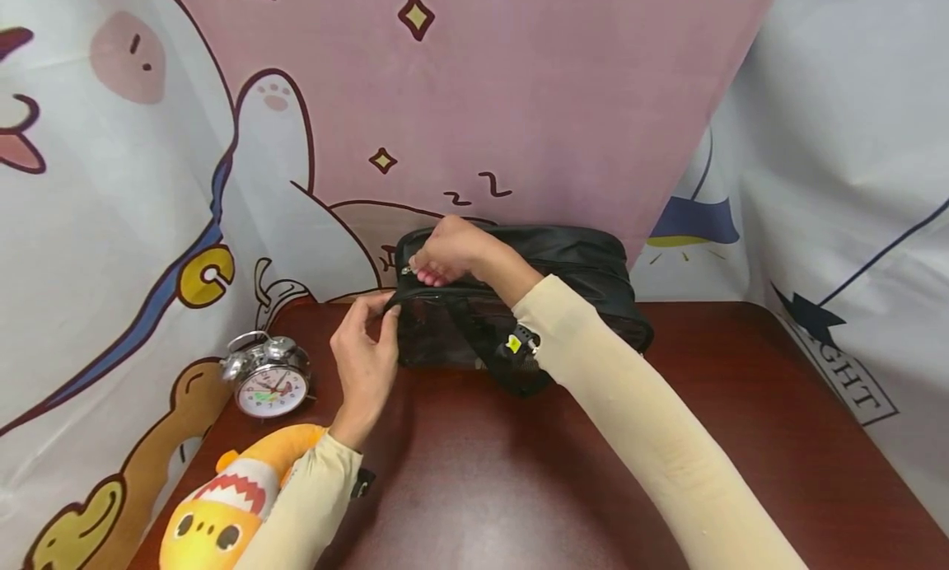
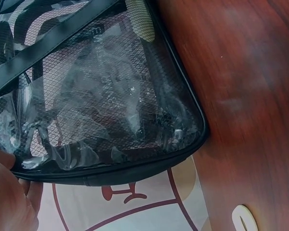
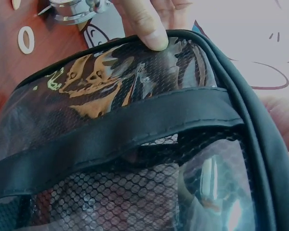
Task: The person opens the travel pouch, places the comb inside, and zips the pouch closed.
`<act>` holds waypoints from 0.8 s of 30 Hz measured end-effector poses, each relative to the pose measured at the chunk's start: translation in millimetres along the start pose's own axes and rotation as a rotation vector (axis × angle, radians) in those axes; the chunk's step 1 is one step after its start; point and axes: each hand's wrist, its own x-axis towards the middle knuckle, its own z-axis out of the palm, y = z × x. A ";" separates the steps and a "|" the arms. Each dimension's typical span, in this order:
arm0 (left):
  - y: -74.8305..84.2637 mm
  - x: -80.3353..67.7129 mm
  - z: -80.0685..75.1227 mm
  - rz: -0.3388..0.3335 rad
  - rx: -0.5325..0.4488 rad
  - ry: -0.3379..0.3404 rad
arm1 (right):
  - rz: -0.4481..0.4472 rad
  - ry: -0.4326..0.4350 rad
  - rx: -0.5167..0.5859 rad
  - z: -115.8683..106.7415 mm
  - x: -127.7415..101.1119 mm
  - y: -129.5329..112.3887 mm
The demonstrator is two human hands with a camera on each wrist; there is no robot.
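Observation:
A black bag [image 1: 586,253] with a clear plastic front and mesh behind it stands at the back of the table. My left hand [image 1: 363,356] grips its upper left corner, thumb on the clear front panel [image 3: 96,86] and fingers behind the edge. Over the same end of the top, my right hand [image 1: 455,253] pinches the small metal zipper pull [image 1: 406,270]. A black strap [image 3: 111,127] runs across the front of the bag. In the left wrist view, part of the left hand [image 2: 12,192] shows at the bag's piped edge.
A silver twin-bell alarm clock [image 1: 270,380] stands at the table's left. Nearer lies an orange plush toy [image 1: 215,516], partly behind the left sleeve. A small pale ring [image 3: 25,40] lies on the brown table [image 1: 460,488]. Printed cloth [image 1: 519,84] hangs behind and at the sides.

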 end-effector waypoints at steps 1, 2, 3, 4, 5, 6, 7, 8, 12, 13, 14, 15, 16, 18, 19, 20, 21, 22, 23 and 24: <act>-0.1 -0.1 -0.3 0.002 0.001 0.000 | 0.002 -0.002 0.012 -0.5 0.3 0.3; -0.2 -0.1 -0.4 0.002 0.001 -0.001 | 0.003 -0.003 0.017 -1.0 0.2 0.5; -0.2 -0.1 -0.6 0.003 0.002 -0.001 | 0.004 -0.002 0.017 -1.8 0.2 0.6; 0.0 0.0 -1.0 0.002 0.003 -0.001 | 0.004 -0.002 0.021 -2.5 0.0 0.4; 0.0 -0.2 -1.3 0.002 0.004 -0.002 | 0.003 -0.002 0.022 -3.4 -0.5 0.0; 0.0 -0.3 -1.6 0.002 0.004 -0.003 | 0.002 -0.002 0.023 -4.3 -0.9 -0.3; 0.1 -0.4 -1.9 0.000 0.004 -0.005 | 0.003 -0.002 0.023 -5.1 -1.3 -0.6; 0.1 -0.6 -2.2 -0.001 0.005 -0.007 | 0.003 -0.002 0.021 -5.8 -2.2 -1.1; -0.3 -0.9 -3.0 -0.002 0.011 -0.011 | 0.009 -0.007 0.016 -8.6 -3.8 -2.4; -0.3 -0.7 -3.2 -0.001 0.012 -0.011 | 0.009 -0.007 0.014 -9.4 -4.1 -2.7; -0.5 -0.6 -3.3 0.001 0.011 -0.010 | 0.010 -0.008 0.015 -10.3 -4.5 -3.0; -0.6 -0.5 -3.4 0.003 0.012 -0.010 | 0.007 -0.008 0.014 -11.5 -4.6 -3.0; -0.9 -0.2 -3.3 0.008 0.013 -0.006 | 0.002 -0.006 0.013 -12.7 -5.1 -3.0; -1.1 0.5 -3.3 0.013 0.014 -0.004 | -0.013 0.001 0.007 -15.2 -6.6 -2.7; -1.0 0.7 -3.5 0.012 0.014 -0.003 | -0.019 0.003 0.001 -16.5 -7.6 -2.3; -1.1 0.7 -3.5 0.011 0.016 -0.004 | -0.024 0.005 -0.004 -17.7 -8.7 -1.7; -1.1 0.8 -3.6 0.010 0.018 -0.006 | -0.029 0.008 -0.013 -19.0 -9.6 -1.0; -1.0 1.1 -3.6 0.009 0.020 -0.008 | -0.034 0.011 -0.020 -20.3 -10.8 -0.3; -0.8 1.1 -3.9 0.005 0.020 -0.013 | -0.037 0.012 -0.027 -21.5 -11.8 0.6; -0.7 1.1 -4.1 0.002 0.021 -0.017 | -0.037 0.014 -0.034 -22.6 -12.7 1.3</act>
